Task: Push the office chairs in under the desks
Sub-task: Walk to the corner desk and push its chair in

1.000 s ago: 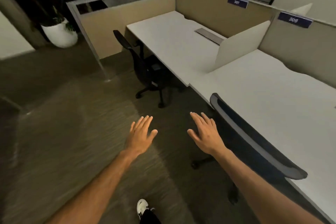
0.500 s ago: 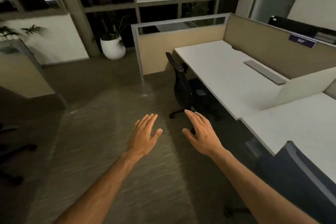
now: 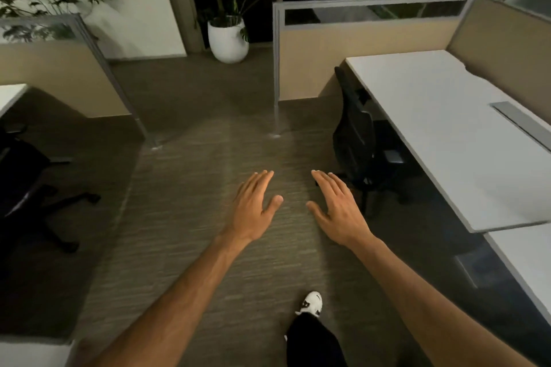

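view swung left since earlier frame: black office chair (image 3: pixel 356 140) now ahead-right, seat partly under white desk (image 3: pixel 447 134); second chair (image 3: pixel 26 185) entered at left, apart from its desk. left hand (image 3: pixel 253 211), right hand (image 3: pixel 337 211): fingers straight, holding nothing, over carpet. advice: palms on backrest top, push squarely.

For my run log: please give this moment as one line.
left hand: open, free | right hand: open, free | black office chair: untouched

The single head-worn camera looks forward and down from standing height along a carpeted aisle (image 3: pixel 190 217). Both bare forearms extend from the bottom edge; the white desk (image 3: pixel 447 134) lies right, near.
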